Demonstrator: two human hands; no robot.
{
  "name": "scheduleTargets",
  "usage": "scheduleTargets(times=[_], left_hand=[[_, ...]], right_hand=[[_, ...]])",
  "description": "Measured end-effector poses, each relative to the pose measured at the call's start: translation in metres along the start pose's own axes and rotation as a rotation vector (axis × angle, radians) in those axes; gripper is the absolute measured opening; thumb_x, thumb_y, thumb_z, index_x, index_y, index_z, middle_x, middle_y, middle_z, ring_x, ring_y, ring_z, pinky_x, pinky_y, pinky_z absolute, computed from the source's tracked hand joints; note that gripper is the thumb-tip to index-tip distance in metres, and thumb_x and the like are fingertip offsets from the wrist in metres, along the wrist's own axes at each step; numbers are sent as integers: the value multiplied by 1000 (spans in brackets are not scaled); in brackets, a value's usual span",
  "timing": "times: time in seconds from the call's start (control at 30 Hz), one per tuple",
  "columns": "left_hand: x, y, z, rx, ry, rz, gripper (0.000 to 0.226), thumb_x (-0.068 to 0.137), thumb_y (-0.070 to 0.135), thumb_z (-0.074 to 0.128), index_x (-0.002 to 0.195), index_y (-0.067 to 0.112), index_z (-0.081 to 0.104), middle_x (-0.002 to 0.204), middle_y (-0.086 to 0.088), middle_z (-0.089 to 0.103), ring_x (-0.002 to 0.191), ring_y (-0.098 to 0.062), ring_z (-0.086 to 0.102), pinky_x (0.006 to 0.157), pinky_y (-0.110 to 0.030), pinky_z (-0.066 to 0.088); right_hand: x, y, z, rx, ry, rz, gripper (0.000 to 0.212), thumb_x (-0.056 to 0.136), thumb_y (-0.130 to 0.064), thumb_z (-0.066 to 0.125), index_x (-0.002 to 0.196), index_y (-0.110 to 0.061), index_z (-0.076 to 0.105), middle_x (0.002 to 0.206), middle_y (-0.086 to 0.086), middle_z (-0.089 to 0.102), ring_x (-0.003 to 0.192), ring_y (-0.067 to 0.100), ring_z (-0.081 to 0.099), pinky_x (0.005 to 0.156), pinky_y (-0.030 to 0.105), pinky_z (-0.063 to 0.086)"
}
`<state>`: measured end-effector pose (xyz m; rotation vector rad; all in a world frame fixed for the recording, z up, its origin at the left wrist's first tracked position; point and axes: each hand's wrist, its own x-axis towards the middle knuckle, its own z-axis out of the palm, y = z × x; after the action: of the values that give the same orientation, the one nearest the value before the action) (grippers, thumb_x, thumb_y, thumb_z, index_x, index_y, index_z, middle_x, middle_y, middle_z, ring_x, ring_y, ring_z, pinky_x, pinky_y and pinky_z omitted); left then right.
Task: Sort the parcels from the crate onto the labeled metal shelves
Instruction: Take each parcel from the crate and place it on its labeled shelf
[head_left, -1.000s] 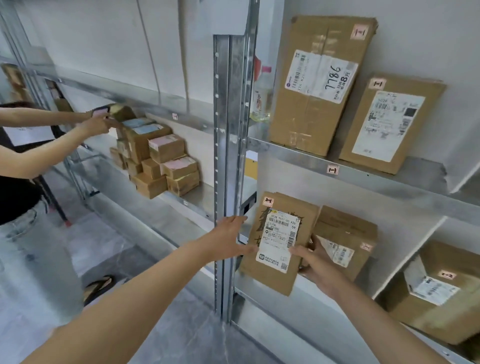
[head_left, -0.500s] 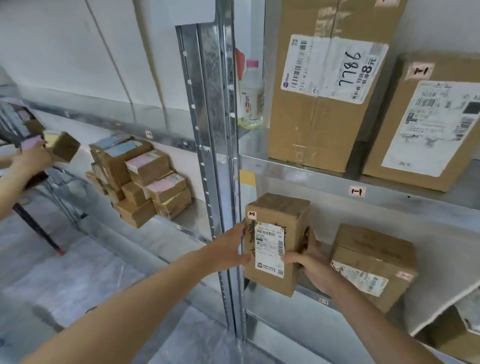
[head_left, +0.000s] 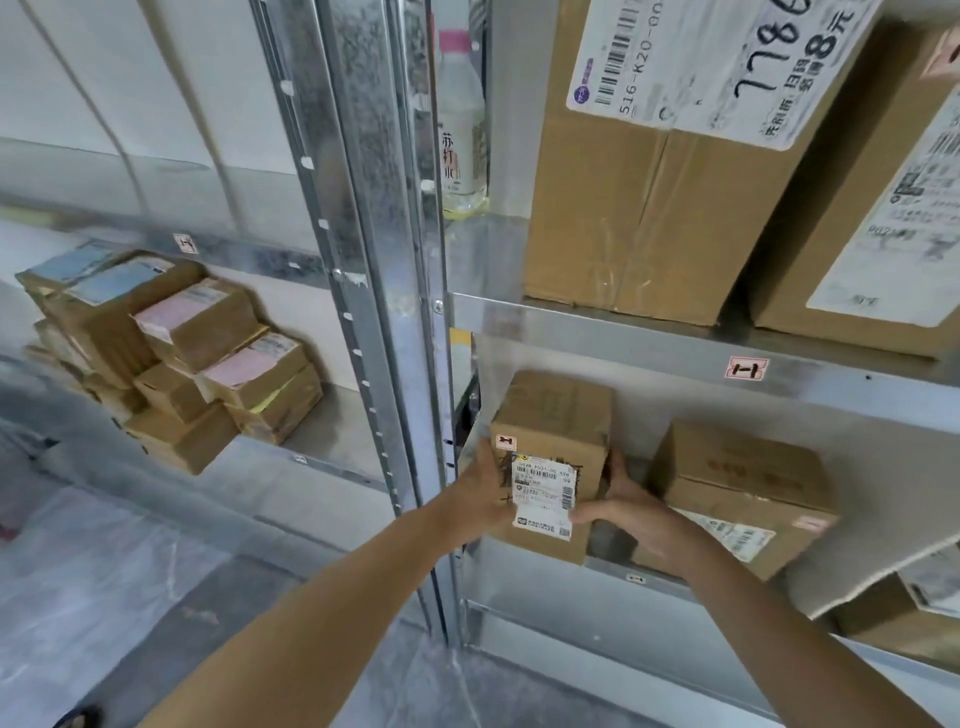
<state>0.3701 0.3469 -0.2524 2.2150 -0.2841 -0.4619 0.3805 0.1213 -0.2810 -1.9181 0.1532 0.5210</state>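
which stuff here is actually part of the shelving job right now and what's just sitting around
In the job:
parcel, gripped by left hand and right hand
metal shelf under it
pink shelf label

Just sitting there:
water bottle
big boxes on the upper shelf
neighbouring parcel
stacked small parcels at left

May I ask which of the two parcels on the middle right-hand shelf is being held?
The upright parcel by the post: left hand and right hand grip its sides. The squat parcel beside it is unheld.
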Motion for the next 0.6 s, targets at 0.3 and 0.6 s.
scheduleTargets(times=[0.3, 0.6], left_hand=[[1, -11, -3, 54, -127, 107, 89, 84, 15, 70, 146, 20, 7, 132, 7, 46, 119, -8, 46, 98, -20, 33], [-10, -32, -30, 113, -117, 123, 67, 79, 36, 67, 136, 25, 34, 131, 2, 52, 119, -15, 54, 99, -40, 48]], right_hand=[[-12, 1, 24, -164, 199, 145, 81, 80, -7, 74, 147, -17, 30, 137, 5, 56, 122, 21, 55, 107, 31, 40], [-62, -2, 49, -159, 194, 240, 91, 83, -10, 75, 153, -11, 17, 143, 13, 50, 123, 26, 54, 93, 32, 49]])
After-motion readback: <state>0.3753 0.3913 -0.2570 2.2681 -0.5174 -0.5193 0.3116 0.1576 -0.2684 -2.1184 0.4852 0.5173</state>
